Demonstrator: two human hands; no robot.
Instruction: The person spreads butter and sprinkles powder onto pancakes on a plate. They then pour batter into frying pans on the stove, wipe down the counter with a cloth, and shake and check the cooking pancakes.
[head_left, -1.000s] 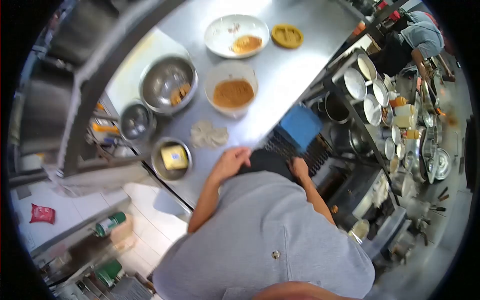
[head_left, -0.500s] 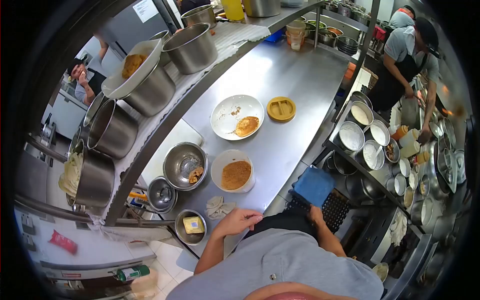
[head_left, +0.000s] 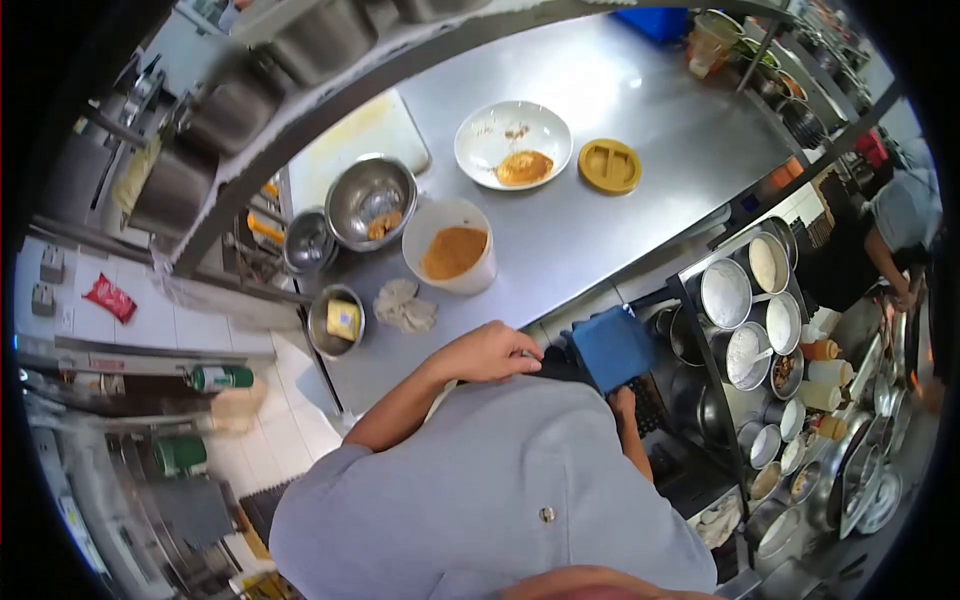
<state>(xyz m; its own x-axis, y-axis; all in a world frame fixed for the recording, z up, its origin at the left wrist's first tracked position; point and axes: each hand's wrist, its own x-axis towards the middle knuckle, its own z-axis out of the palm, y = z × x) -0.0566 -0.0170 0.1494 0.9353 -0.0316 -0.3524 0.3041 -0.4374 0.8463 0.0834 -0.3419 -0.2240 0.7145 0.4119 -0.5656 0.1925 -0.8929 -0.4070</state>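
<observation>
My left hand (head_left: 492, 352) hangs in front of my body by the counter's front edge. It holds nothing visible; its fingers are loosely bent, with a gap at the tips. Low at my other side is my right hand (head_left: 622, 402), just below a flat blue object (head_left: 612, 348). Its fingers are mostly hidden, and I cannot tell whether it touches the blue object. Nearest my left hand on the counter are a crumpled cloth (head_left: 405, 306) and a white tub (head_left: 480, 272) of brown crumbs. Behind stands a white bowl (head_left: 490, 140) with an orange-brown smear, beside a yellow-brown lid (head_left: 610, 166).
Left on the steel counter (head_left: 570, 245) are a metal bowl (head_left: 345, 205) with brown scraps, a smaller bowl (head_left: 308, 243), a bowl (head_left: 318, 335) holding a yellow packet, and a white board (head_left: 360, 140). A shelf of metal pots overhangs it. Containers fill the right rack; a co-worker (head_left: 905, 215) stands beyond.
My view has turned and tilted, so the counter things sit higher in the picture. My left hand stays in front of my body, my right low at my side. The co-worker has shifted.
</observation>
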